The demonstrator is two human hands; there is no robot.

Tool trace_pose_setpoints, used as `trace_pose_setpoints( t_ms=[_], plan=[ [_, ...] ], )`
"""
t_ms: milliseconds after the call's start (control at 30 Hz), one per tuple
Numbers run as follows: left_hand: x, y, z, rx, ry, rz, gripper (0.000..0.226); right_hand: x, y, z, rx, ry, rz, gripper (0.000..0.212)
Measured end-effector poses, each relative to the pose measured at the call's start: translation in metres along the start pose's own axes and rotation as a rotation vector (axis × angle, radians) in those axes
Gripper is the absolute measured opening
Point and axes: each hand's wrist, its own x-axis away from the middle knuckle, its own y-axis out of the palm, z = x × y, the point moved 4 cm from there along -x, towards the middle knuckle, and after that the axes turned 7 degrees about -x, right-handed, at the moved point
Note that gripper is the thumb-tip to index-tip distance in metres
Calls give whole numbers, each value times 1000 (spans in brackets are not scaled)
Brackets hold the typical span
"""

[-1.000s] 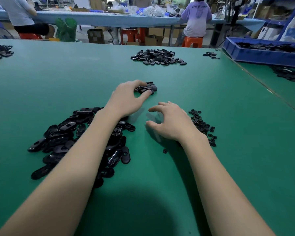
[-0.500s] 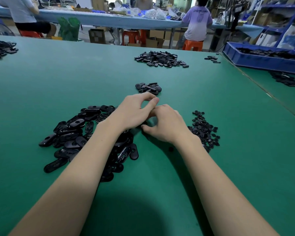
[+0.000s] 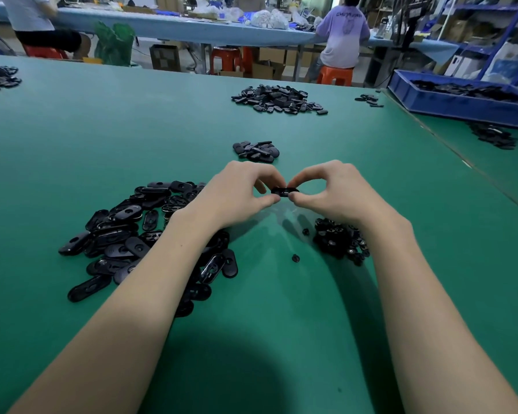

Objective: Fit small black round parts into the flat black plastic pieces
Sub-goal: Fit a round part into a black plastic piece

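One flat black plastic piece (image 3: 284,191) is held above the green table (image 3: 281,324), pinched at its ends between curled thumb and fingers of the left hand (image 3: 237,194) and the right hand (image 3: 335,194). Below lie one heap of flat pieces (image 3: 138,234) on the left, one cluster of small round parts (image 3: 338,239) on the right, and two loose round parts (image 3: 295,258) between. One small pile (image 3: 256,151) and a larger pile (image 3: 278,98) sit farther off; a blue tray (image 3: 461,106) at right holds black parts, and two people sit at a far bench.
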Motion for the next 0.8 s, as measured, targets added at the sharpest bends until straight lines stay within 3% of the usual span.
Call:
trace_pose_setpoints(
  t_ms=[67, 200, 333, 633, 800],
  plan=[
    [1, -1, -2, -17, -28, 16, 15, 1, -1, 1, -2, 27, -33, 21],
    [3, -3, -7, -35, -74, 36, 21, 2, -7, 11, 158, 196, -130, 8],
    [3, -2, -7, -32, -92, 39, 23, 6, -2, 16, 226, 270, -251, 21],
    [2, -1, -2, -33, -97, 124, 22, 1, 6, 28, 248, 289, -189, 15],
    [1, 2, -2, -21, -126, 158, 19, -6, 13, 26, 297, 197, -127, 12]
  ],
)
